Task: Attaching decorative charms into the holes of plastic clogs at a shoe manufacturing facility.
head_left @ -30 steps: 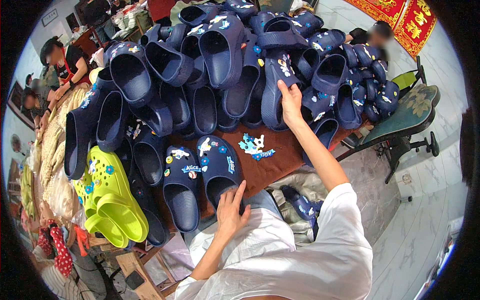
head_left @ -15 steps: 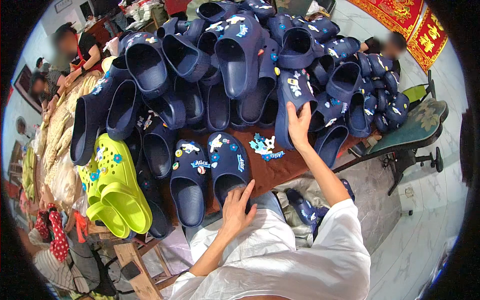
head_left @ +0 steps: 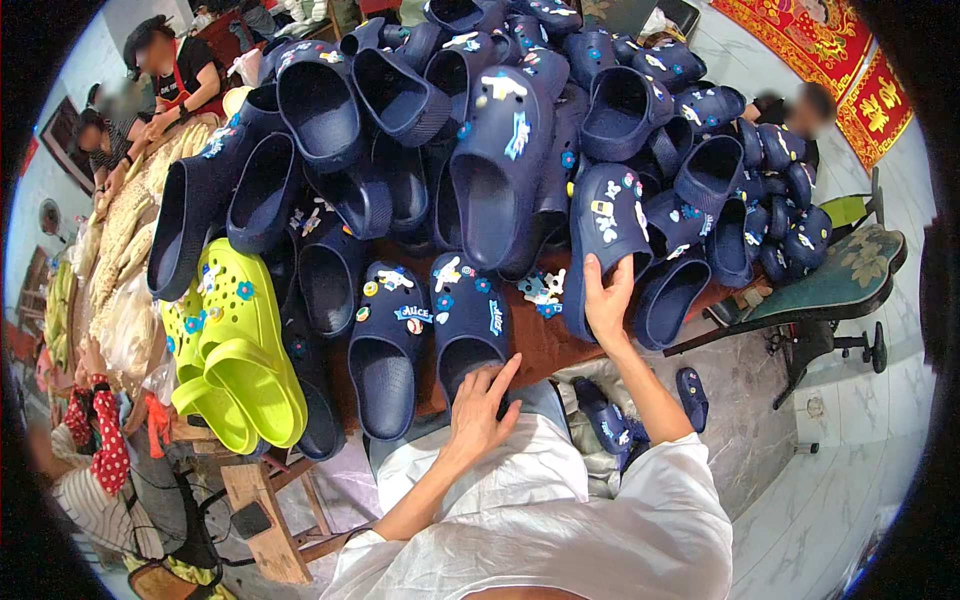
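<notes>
My left hand [head_left: 483,408] rests at the heel end of a navy clog [head_left: 470,305] decorated with charms, fingers stretched out over its opening. Beside it on the left lies a similar navy clog [head_left: 385,345]. My right hand [head_left: 608,300] grips the rim of another charmed navy clog [head_left: 608,215] at the right front of the pile; some of its fingertips are hidden. Between the two hands, a cluster of white and blue charms [head_left: 544,292] shows against the brown tabletop [head_left: 425,400].
Navy clogs [head_left: 318,115] are heaped high across the table. Lime-green clogs [head_left: 255,340] sit at the left front. A chair [head_left: 840,265] stands at the right; more clogs [head_left: 690,398] lie on the floor. Other people [head_left: 180,85] are by a pale heap at the left.
The view has turned slightly. A large clog in the middle of the pile has slid down toward me. Both hands stay at the same clogs.
</notes>
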A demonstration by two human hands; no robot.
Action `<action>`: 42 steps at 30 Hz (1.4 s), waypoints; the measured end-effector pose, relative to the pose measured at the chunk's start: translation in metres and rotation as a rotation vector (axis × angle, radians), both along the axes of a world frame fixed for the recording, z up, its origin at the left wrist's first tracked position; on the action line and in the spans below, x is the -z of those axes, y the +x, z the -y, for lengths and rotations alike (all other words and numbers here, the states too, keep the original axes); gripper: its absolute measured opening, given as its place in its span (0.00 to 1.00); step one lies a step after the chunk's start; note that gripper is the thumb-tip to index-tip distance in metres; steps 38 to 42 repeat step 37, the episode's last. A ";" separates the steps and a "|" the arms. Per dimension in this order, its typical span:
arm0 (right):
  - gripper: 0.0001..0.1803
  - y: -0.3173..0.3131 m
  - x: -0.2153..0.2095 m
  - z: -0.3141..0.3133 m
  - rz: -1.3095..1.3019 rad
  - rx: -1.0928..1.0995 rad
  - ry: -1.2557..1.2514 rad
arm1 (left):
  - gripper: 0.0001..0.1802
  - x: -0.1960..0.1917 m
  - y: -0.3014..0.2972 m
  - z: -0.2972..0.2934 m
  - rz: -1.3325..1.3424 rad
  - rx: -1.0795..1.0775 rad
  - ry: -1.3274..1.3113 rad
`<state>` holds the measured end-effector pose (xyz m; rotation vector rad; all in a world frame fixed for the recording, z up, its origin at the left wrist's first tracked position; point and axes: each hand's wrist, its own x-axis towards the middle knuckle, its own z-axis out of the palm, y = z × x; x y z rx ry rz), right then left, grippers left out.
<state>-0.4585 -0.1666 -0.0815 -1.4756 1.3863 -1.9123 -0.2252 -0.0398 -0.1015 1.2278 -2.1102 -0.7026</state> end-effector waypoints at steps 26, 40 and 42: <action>0.22 0.065 -0.021 -0.119 -0.232 -0.353 0.100 | 0.20 -0.040 0.036 0.007 -0.530 -0.399 -0.221; 0.38 0.170 -0.065 -0.067 -0.393 -0.732 0.494 | 0.35 -0.042 0.087 0.030 -0.579 -0.497 -0.167; 0.38 0.170 -0.065 -0.067 -0.393 -0.732 0.494 | 0.35 -0.042 0.087 0.030 -0.579 -0.497 -0.167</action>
